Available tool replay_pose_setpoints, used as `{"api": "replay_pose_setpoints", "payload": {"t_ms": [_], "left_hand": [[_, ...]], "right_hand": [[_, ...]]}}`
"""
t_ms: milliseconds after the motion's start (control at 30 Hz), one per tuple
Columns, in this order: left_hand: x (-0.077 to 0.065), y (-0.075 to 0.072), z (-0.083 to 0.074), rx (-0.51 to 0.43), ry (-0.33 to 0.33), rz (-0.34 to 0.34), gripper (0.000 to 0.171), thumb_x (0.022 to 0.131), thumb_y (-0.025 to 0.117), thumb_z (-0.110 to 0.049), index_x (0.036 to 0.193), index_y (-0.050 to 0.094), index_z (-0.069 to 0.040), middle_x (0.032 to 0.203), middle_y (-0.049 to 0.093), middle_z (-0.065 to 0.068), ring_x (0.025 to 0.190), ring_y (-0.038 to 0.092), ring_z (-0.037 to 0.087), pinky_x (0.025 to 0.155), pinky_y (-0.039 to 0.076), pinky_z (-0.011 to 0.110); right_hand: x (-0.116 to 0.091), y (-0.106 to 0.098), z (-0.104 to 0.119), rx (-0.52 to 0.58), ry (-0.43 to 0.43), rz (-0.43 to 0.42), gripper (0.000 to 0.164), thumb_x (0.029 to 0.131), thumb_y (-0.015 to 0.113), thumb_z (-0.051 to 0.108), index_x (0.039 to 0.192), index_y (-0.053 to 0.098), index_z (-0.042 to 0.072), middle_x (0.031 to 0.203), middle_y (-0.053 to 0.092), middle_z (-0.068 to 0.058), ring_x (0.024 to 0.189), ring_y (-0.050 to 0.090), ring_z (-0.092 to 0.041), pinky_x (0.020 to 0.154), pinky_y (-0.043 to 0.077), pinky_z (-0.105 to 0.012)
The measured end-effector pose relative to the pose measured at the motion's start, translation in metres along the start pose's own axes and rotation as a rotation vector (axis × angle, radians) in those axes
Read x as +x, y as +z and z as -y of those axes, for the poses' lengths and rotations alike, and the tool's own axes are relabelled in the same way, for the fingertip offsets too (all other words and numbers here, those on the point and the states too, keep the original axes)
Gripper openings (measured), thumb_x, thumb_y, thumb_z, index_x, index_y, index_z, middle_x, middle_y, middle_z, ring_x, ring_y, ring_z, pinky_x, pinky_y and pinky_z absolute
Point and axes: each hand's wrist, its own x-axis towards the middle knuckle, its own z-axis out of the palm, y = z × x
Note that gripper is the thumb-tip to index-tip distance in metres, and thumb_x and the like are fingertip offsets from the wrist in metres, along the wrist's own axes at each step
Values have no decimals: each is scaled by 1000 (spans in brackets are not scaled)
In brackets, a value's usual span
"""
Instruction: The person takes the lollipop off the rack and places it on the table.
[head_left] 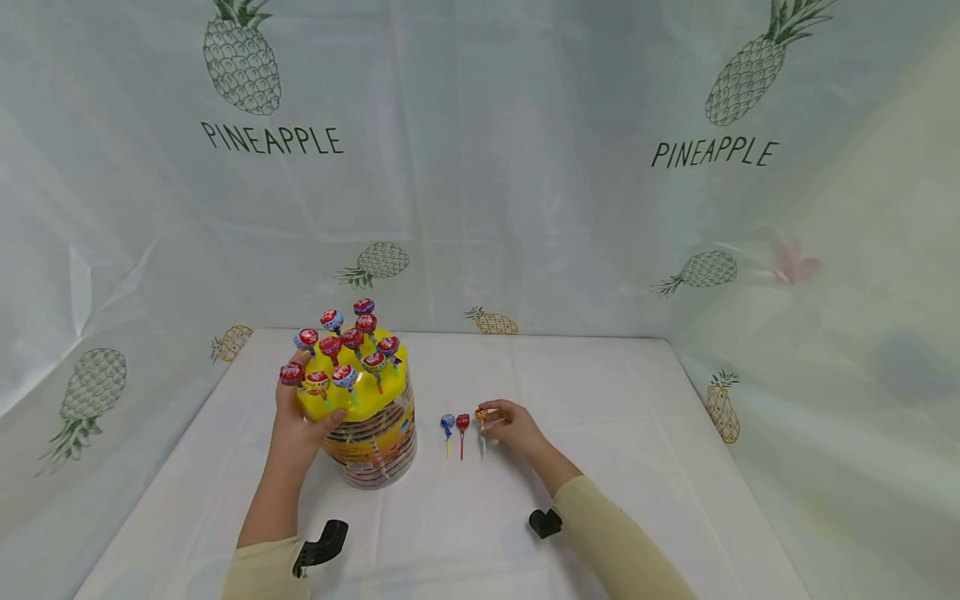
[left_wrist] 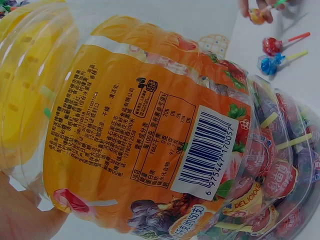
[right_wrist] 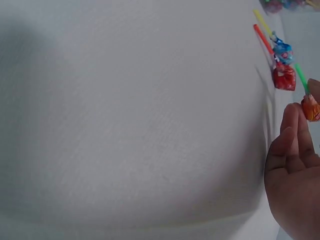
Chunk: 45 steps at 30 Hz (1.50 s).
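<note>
A clear plastic jar [head_left: 378, 454] of wrapped lollipops stands left of the middle, tilted slightly, under a yellow lid [head_left: 367, 407]. Several lollipops [head_left: 352, 337] stick up from holes in that lid. My left hand [head_left: 294, 429] grips the jar near its top, thumb on the lid's near edge. Between the fingertips of my right hand [head_left: 519, 428] is an orange-wrapped lollipop [right_wrist: 311, 108] with a green stick, pinched by its head. Just left of it lie a red lollipop [head_left: 462, 422] with a red stick and a blue lollipop [head_left: 447, 422] with a yellow stick.
A white cloth covers the table [head_left: 585, 392]. Behind and at both sides hangs a pale curtain [head_left: 495, 167] printed with pineapples. A black wrist mount sits at each sleeve, the left mount [head_left: 322, 546] close to the jar's front and the right mount [head_left: 545, 523] over the table.
</note>
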Motion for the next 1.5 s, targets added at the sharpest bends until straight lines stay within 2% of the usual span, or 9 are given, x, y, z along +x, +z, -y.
{"api": "replay_pose_setpoints", "payload": {"t_ms": [167,333,467,733,1167,1500], "left_hand": [[0,0,2,1,-9,0,91,89,72,-22,156,12,-32,158,12,10,142,22,34,111,28,57],[1,-1,4,-6,-1,-1,90,89,72,-20,156,13,-32,158,12,9,141,23,35,111,28,57],[1,-1,3,-15,12,-1,90,89,73,-19,156,13,-31,159,11,8,142,22,33,112,26,57],[0,0,1,-17,4,-5,90,89,72,-19,156,13,-30,159,10,8,143,21,34,113,25,56],[1,0,3,-2,-18,0,90,89,72,-22,156,13,-32,157,12,11,142,22,36,111,27,57],[-1,0,1,-1,19,-9,86,89,72,-21,155,17,-33,156,14,9,140,26,34,111,30,56]], "right_hand": [[4,2,-5,-99,-31,19,43,80,76,-2,121,65,6,94,65,-7,74,54,-17,59,47,-25],[8,4,-9,-221,-84,31,39,81,75,-1,118,67,8,83,63,-2,72,52,-16,61,46,-27],[9,5,-10,-268,-100,37,37,82,74,0,117,67,8,80,63,-1,73,52,-16,64,45,-29],[13,8,-10,-338,-90,16,35,82,79,12,115,68,12,81,59,2,75,53,-15,65,45,-30],[16,10,-14,-358,-84,-4,39,81,79,14,118,67,15,84,59,3,75,52,-16,66,44,-31],[14,12,-14,-345,-68,-20,43,82,79,14,123,65,15,86,60,3,77,52,-16,67,44,-31]]}}
